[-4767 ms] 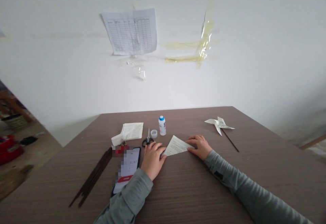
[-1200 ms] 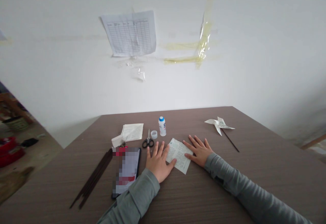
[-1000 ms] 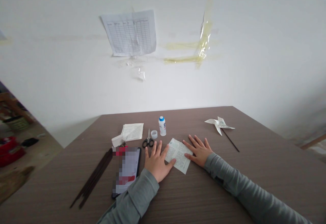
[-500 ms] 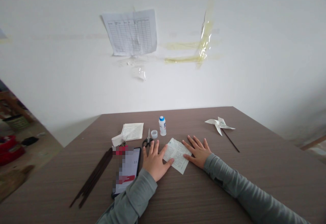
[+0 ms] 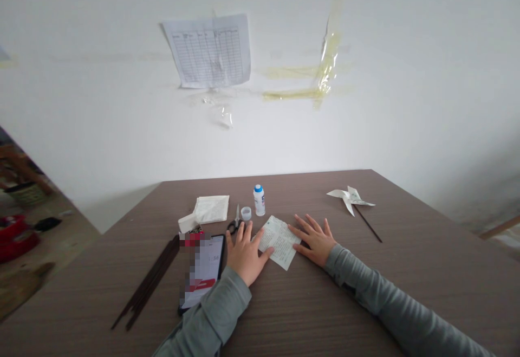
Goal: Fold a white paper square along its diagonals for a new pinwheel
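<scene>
A square sheet of printed paper (image 5: 279, 242) lies on the table, turned so that a corner points toward me. My left hand (image 5: 246, 254) rests at its left side, fingers spread, thumb on the paper's edge. On the opposite side my right hand (image 5: 316, 240) lies with fingers apart, its fingertips touching the right edge. Just beyond the left fingertips are black-handled scissors (image 5: 234, 224), partly covered by the hand. A small clear plastic cap (image 5: 246, 213) and a white glue bottle (image 5: 259, 201) with a blue top stand behind the paper.
A paper pinwheel (image 5: 350, 201) on a dark stick lies at the right. Left of my left hand are a phone (image 5: 205, 270), several dark sticks (image 5: 152, 281), a small opened box (image 5: 190, 229) and a stack of paper (image 5: 212, 209). A white wall rises behind the table (image 5: 309, 313).
The paper has shifted slightly away from me and to the left, and it lies flatter. Both hands have moved a little with it, fingers still spread.
</scene>
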`<state>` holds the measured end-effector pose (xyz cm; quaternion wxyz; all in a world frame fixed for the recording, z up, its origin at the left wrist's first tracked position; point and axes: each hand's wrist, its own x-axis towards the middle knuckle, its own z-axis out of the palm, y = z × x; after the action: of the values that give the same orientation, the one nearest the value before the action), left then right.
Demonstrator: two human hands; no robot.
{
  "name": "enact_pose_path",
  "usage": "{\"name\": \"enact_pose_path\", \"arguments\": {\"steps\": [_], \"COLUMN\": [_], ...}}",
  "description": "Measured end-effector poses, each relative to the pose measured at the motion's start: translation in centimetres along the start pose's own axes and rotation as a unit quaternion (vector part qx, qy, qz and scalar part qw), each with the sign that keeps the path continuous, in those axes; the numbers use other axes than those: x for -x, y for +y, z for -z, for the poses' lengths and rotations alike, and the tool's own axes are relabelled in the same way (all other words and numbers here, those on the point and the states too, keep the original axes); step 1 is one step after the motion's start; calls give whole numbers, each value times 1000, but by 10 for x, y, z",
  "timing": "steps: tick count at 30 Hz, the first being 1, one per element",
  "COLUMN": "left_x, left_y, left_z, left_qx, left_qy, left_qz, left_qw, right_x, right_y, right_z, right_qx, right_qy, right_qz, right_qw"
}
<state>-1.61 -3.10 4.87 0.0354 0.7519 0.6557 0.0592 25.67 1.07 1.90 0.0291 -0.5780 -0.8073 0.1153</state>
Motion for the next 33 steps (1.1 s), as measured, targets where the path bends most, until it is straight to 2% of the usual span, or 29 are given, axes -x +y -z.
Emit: {"name": "enact_pose_path", "arguments": {"steps": [11, 17, 23, 28, 33], "left_x": [-4, -2, -6, -11, -11], "left_y": [-3, -5, -20, -34, -39], "left_z": [-5, 2, 10, 4, 2], "left_qx": [-17, -12, -38, -46, -62], "left_qy": [22, 75, 111, 115, 114], "left_qz": [10, 24, 83, 94, 105], "left_qw": [1000, 997, 990, 988, 986], "right_x": [1, 1, 0, -2, -3], "right_y": [-1, -3, -1, -1, 3], "right_z": [-1, 4, 2, 3, 2], "right_qx": [-10, -15, -33, -38, -51], "right_qy": [14, -1, 34, 32, 53], "right_qz": [-18, -23, -7, -13, -12], "right_qw": [1000, 1000, 999, 999, 997]}}
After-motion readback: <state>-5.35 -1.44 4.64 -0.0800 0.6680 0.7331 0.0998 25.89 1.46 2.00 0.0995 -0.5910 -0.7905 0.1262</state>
